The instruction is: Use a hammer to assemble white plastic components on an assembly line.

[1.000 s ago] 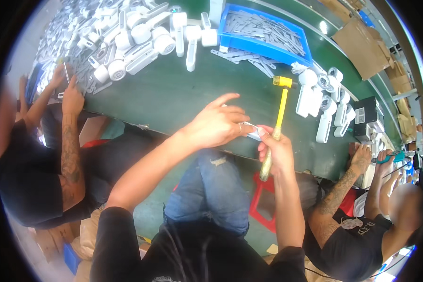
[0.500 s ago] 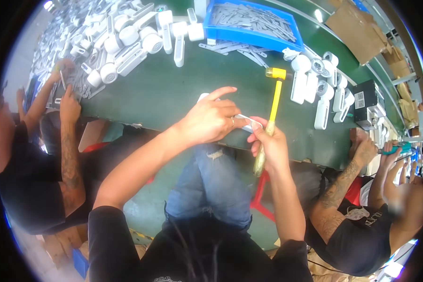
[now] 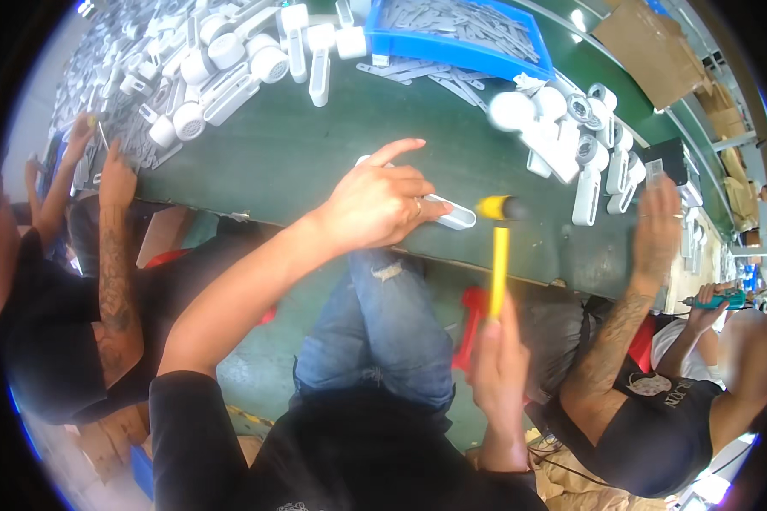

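My left hand (image 3: 373, 206) is closed around a white plastic part (image 3: 458, 218) at the near edge of the green table. One rounded, slotted end of it sticks out past my fingertips, and the rest is mostly hidden under the hand; my index finger points away from it. In my right hand (image 3: 498, 362), somewhat blurred, is a hammer (image 3: 499, 264) with a yellow handle and a yellow and black head. The hammer head hovers just right of the part's exposed end, with a small gap seen between them.
A blue bin (image 3: 460, 53) of grey strips stands at the back, with loose strips (image 3: 456, 83) before it. White parts pile up at far left (image 3: 230, 81) and cluster at right (image 3: 584, 140). Co-workers sit on both sides; one's raised hand (image 3: 659, 226) is near a black box (image 3: 669, 157).
My right hand has drawn back from the white part toward me, bringing the hammer head down beside it. Another white part has appeared on the right cluster. The right co-worker's hand has risen.
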`<state>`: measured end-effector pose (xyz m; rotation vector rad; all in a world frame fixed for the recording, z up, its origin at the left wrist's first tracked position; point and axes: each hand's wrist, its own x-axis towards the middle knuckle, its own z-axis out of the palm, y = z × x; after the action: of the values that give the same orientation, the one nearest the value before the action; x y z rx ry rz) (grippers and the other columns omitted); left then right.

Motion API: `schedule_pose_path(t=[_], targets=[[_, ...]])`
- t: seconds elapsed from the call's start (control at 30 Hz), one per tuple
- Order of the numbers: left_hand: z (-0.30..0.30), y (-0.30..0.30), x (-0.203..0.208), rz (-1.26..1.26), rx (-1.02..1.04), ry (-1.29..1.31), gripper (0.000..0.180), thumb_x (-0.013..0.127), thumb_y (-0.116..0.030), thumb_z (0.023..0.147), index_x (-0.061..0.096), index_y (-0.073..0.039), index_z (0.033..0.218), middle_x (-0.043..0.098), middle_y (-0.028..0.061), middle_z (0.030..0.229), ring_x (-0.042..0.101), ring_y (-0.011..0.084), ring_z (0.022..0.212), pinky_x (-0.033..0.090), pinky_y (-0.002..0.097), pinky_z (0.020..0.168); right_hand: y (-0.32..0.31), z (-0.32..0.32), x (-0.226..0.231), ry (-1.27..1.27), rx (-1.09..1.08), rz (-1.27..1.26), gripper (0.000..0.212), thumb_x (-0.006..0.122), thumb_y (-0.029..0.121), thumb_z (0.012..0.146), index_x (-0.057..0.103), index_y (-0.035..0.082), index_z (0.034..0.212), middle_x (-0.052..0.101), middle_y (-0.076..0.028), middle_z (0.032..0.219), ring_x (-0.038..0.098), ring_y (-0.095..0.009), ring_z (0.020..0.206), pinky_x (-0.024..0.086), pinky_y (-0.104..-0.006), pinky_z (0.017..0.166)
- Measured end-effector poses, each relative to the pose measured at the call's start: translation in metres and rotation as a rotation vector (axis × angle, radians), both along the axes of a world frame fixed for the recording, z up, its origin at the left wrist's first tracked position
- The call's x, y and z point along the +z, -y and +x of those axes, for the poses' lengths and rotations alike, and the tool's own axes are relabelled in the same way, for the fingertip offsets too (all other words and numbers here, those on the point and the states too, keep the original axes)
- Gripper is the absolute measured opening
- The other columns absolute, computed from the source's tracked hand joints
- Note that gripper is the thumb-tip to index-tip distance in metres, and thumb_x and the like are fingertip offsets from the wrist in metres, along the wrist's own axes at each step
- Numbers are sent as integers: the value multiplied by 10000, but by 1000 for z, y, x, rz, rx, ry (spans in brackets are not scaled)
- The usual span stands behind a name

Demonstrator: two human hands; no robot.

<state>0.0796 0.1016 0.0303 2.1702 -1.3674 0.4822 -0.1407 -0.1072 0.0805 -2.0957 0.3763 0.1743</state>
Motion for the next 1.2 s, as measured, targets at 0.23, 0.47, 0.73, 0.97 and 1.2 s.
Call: schedule_pose_path(t=[0.23, 0.47, 0.73, 0.97, 1.2], targets=[[0, 1, -2, -52, 3, 9, 130, 781, -190, 913, 868, -187, 1011, 699, -1, 780, 706, 182, 820, 444, 483, 1211, -1, -4, -4, 123, 22, -145, 542, 473, 154, 1127, 384, 49, 1651, 674, -209, 813, 700, -364, 684, 532, -434, 656], [-1, 1, 1, 20, 18, -12, 210, 825, -214, 886, 856, -208, 1093, 759, -19, 939, 727, 153, 913, 393, 496, 1250, 5, 2, -18, 117, 42, -168, 536, 492, 147, 1131, 400, 51, 1650, 590, -155, 717, 607, -239, 599, 498, -383, 603], [-10, 54, 17, 259, -316, 108, 290, 731, -145, 784, 838, -125, 1053, 752, 18, 1103, 565, 270, 1337, 324, 499, 1316, 18, -18, -12, 132, -197, 304, 502, 445, 228, 1183, 406, 87, 1664, 471, 35, 690, 436, -53, 509, 423, -237, 467], [-15, 2, 5, 39, -22, -75, 436, 832, -138, 753, 822, -165, 1188, 529, 98, 1616, 529, 350, 1401, 424, 479, 1178, 21, -29, -17, 102, -323, 345, 521, 450, 292, 1180, 402, 123, 1670, 469, 25, 723, 416, -51, 497, 380, -224, 435], [-15, -2, -37, -229, 89, -226, 375, 818, -80, 898, 800, -168, 1262, 763, 77, 1146, 721, 292, 984, 591, 390, 893, 7, -14, 0, 78, -165, 211, 517, 457, 200, 1177, 383, 59, 1669, 500, 22, 679, 465, -49, 556, 443, -255, 517]])
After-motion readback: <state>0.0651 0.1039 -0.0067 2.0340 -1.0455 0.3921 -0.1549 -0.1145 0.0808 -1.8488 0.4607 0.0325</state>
